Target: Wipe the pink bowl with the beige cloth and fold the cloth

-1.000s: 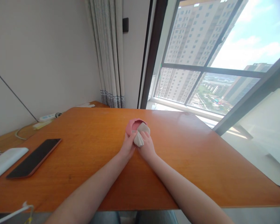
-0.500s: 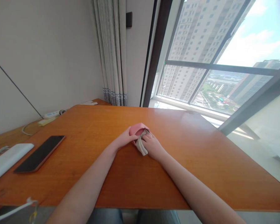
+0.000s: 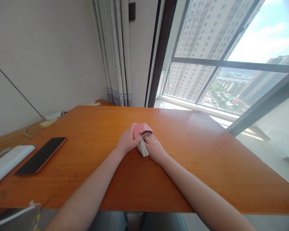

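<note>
My left hand (image 3: 128, 140) is wrapped round the left side of a small pink hollow object (image 3: 142, 128), its thumb along the near edge. The object is tilted, with its opening towards me; its exact kind cannot be made out. A greyish-white cloth (image 3: 142, 148) hangs from that opening towards the table. My right hand (image 3: 155, 149) is closed on the cloth, its fingertips at the opening and partly hidden by cloth and object. Both hands are close together over the middle of the wooden table (image 3: 173, 186).
On the left lie a dark flat phone-shaped slab (image 3: 42, 156) and a long white object (image 3: 11, 163). A power strip (image 3: 54, 115) with a cable rests by the wall. A white cable (image 3: 16, 214) hangs at the near left edge. Beyond stand a curtain (image 3: 114, 54) and a window (image 3: 195, 80).
The pink object has been turned, so its opening now faces down towards me. My left hand has shifted its hold slightly, and the cloth's hanging end has moved a little left.
</note>
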Tool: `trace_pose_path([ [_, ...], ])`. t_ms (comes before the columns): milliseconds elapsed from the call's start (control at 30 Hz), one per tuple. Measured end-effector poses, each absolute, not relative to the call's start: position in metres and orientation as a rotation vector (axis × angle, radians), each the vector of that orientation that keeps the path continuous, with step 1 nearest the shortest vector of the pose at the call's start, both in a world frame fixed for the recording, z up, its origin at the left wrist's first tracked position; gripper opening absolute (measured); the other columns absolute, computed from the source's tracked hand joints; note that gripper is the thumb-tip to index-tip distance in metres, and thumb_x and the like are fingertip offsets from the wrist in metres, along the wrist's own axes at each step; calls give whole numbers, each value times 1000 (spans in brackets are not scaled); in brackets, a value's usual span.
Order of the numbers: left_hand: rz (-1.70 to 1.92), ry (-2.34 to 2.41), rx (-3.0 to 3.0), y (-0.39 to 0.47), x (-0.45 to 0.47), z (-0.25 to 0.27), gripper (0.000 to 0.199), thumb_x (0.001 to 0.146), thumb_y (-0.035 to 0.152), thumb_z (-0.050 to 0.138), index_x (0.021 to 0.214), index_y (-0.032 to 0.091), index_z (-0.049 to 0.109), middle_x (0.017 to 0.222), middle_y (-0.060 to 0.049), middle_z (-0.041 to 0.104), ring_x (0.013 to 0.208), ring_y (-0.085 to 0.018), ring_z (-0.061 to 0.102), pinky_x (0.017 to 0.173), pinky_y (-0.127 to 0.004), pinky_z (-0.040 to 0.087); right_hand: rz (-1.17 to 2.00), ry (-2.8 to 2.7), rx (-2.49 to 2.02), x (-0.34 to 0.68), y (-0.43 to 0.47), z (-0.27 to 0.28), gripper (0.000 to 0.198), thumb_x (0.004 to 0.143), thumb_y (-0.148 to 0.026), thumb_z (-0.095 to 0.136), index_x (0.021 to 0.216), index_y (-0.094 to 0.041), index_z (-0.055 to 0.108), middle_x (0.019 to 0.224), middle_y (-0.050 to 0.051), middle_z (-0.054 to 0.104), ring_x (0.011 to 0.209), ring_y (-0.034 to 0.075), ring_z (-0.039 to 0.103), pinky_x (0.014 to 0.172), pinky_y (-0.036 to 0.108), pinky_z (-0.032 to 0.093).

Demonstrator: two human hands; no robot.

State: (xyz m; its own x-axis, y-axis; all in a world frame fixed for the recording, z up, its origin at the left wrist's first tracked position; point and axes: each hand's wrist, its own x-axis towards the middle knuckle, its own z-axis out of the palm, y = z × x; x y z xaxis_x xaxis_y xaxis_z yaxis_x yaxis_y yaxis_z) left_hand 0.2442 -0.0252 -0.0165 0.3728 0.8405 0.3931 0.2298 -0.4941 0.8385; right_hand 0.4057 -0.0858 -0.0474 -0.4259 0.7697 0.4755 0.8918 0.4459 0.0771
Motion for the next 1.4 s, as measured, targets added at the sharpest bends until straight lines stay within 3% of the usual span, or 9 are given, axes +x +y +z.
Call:
trace_pose_path([
  [100,1195,921,1875,-31,249,-17,65,71,33,68,130,26,43,121,-8,56,111,-29,54,99,-41,36,-490,-2271,-1417,407,-87,-43,22,89,-20,47,99,-20,66,92,9,58,93,23,49,100,43,35],
  [200,1326,887,1529,-37,269,-31,72,74,35,65,136,24,29,128,-11,50,116,-25,51,99,-37,38,-442,-2189,-1491,407,-87,-43,21,88,-18,48,96,-19,67,87,9,56,85,21,49,88,38,42],
  [300,1352,905,1377,-36,282,-43,63,74,33,64,127,20,33,128,-12,49,118,-23,50,100,-37,38,-385,-2186,-1469,407,-83,-48,18,86,-16,51,91,-18,67,84,8,55,81,20,48,80,35,44],
  [433,1277,1015,1648,-27,270,-34,46,75,25,58,117,18,42,116,-10,57,111,-23,55,98,-39,40,-446,-2232,-1360,407,-78,-53,14,85,-15,53,89,-18,66,86,7,56,83,20,49,89,38,42],
  [600,979,1208,2044,-23,247,-16,60,73,31,62,129,24,43,107,-10,63,98,-32,61,87,-47,45,-557,-2312,-1255,409,-78,-51,14,87,-20,52,87,-18,65,88,7,57,89,20,49,99,41,36],
  [833,1374,896,1614,-36,267,-25,98,72,30,66,146,22,2,115,-9,55,107,-22,57,96,-39,42,-598,-2158,-1250,409,-80,-51,17,87,-18,49,90,-17,66,80,7,53,80,19,47,88,38,44],
  [1033,1530,913,1376,-64,283,-24,90,74,30,66,144,20,9,134,-16,42,123,-22,46,105,-39,36,-359,-1970,-1270,395,-84,-56,18,88,-22,49,83,-18,66,79,6,53,77,19,49,72,32,48],
  [1233,1496,900,1697,-56,275,-27,67,79,31,59,137,19,27,136,-14,42,126,-24,44,105,-40,36,-189,-2006,-1119,397,-80,-55,21,89,-22,47,101,-16,64,96,10,57,92,20,53,84,35,49],
  [1400,1225,1070,2160,-35,253,-15,67,80,36,56,139,17,30,135,-16,47,118,-30,51,97,-46,41,-337,-2209,-1212,403,-76,-51,18,86,-20,53,98,-17,66,96,10,59,93,21,53,83,34,49],
])
